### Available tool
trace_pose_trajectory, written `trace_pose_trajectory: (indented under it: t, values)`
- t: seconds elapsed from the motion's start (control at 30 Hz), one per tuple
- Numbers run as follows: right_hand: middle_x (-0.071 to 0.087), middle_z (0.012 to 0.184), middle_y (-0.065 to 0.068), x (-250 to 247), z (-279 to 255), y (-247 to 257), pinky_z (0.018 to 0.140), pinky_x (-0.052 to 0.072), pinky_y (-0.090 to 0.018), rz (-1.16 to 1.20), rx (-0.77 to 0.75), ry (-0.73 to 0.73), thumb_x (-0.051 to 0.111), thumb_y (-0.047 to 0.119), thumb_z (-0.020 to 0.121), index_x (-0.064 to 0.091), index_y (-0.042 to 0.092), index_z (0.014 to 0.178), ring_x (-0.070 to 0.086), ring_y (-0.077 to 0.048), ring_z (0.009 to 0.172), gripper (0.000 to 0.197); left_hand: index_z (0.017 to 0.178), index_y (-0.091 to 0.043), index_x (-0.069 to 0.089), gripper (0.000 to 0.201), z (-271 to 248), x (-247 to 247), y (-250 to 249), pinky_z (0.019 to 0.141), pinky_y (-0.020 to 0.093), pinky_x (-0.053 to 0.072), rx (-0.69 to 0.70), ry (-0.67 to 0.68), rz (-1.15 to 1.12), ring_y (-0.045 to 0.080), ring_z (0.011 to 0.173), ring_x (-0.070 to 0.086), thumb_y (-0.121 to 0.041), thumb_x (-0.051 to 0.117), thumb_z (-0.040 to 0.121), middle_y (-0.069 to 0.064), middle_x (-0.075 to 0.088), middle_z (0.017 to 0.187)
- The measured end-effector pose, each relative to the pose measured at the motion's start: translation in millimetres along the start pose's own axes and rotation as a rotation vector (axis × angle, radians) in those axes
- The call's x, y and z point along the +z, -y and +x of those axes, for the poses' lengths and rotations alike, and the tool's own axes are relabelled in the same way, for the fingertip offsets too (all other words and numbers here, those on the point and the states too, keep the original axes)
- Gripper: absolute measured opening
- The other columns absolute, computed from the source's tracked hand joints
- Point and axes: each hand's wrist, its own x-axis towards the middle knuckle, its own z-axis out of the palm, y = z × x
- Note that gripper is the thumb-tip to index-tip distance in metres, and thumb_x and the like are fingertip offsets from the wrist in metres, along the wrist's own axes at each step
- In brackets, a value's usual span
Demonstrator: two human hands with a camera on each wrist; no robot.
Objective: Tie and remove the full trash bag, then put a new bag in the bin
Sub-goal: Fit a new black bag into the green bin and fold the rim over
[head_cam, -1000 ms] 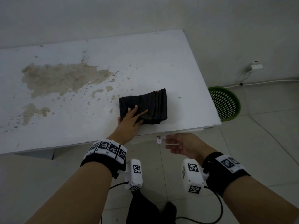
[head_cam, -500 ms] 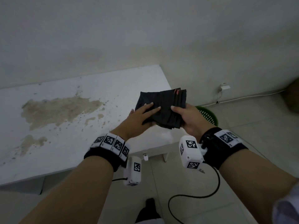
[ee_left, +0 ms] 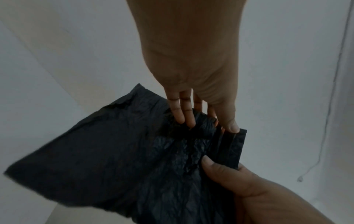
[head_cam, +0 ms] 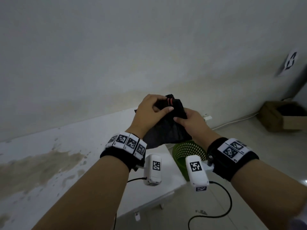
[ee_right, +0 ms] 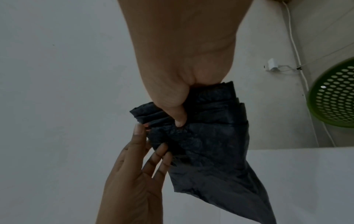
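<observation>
A folded black trash bag (head_cam: 166, 131) with a red drawstring (head_cam: 169, 101) is held up in the air over the table's right end. My left hand (head_cam: 159, 105) pinches its top folds between thumb and fingers (ee_left: 184, 115). Just below and to the right, my right hand (head_cam: 182, 117) grips the bundle, thumb (ee_right: 178, 116) pressed on the folds. A loose part of the bag (ee_left: 95, 151) hangs down and leftward. The green perforated bin (head_cam: 187, 151) stands on the floor beneath my right wrist, with no bag visible in it.
The white stained table (head_cam: 66, 163) lies under my left forearm, its right edge next to the bin. A cardboard box (head_cam: 282, 117) sits on the floor at the far right. A white plug and cable (head_cam: 207, 117) run along the wall base.
Both hands lifted the bag off the table and raised it higher. My left hand went from lying flat on it to pinching its top, and part of the bag now hangs loose.
</observation>
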Motion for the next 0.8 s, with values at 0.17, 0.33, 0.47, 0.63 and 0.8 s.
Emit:
trace_pose_trajectory:
  t: [0.17,0.33,0.47,0.63,0.8]
  values:
    - [0.073,0.094,-0.009,-31.1,29.3,-4.4,0.086,0.053,-0.051,-0.07,-0.033,0.005,0.065,0.009,0.084,0.07,0.018,0.1,0.069,-0.026,0.09,0.019,0.087,-0.019,0.063,0.02,38.9,24.3,-4.6,0.064,0.003,0.037,-0.031,-0.037,0.071,0.0,0.067,0.051,-0.033,0.076,0.08,-0.002,0.06,0.09]
    - [0.066,0.101,0.001,-74.8,77.6,-10.2,0.076,0.044,-0.027,-0.403,-0.139,-0.06,0.07,0.024,0.082,0.059,0.025,0.12,0.06,-0.016,0.093,0.04,0.08,-0.02,0.063,0.013,83.8,58.9,-11.5,0.068,0.007,0.039,-0.077,-0.002,0.124,0.0,0.074,0.054,-0.03,0.07,0.086,0.0,0.064,0.09]
    - [0.048,0.101,0.0,-107.9,111.3,-11.7,0.077,0.037,-0.029,-0.544,-0.362,-0.274,0.074,0.028,0.074,0.049,0.027,0.12,0.041,-0.016,0.094,0.052,0.077,-0.022,0.065,0.016,117.0,91.9,-18.8,0.071,0.025,0.05,-0.149,-0.068,0.128,0.008,0.073,0.059,-0.035,0.071,0.084,-0.003,0.063,0.089]
    - [0.059,0.078,0.003,-143.9,152.9,-10.0,0.061,0.037,-0.013,-0.378,-0.442,-0.127,0.069,0.013,0.076,0.059,0.022,0.081,0.053,-0.007,0.071,0.014,0.077,-0.017,0.066,0.022,149.4,132.1,-29.9,0.073,0.028,0.05,-0.214,-0.154,0.119,0.014,0.077,0.062,-0.037,0.069,0.086,-0.003,0.064,0.087]
    - [0.063,0.09,0.006,-160.8,180.3,-25.8,0.068,0.039,-0.001,-0.301,-0.419,-0.023,0.07,0.017,0.081,0.065,0.024,0.097,0.057,0.001,0.078,0.018,0.082,-0.02,0.067,0.015,159.7,156.8,-43.7,0.071,0.017,0.047,-0.255,-0.207,0.079,0.009,0.081,0.062,-0.033,0.067,0.088,-0.004,0.065,0.09]
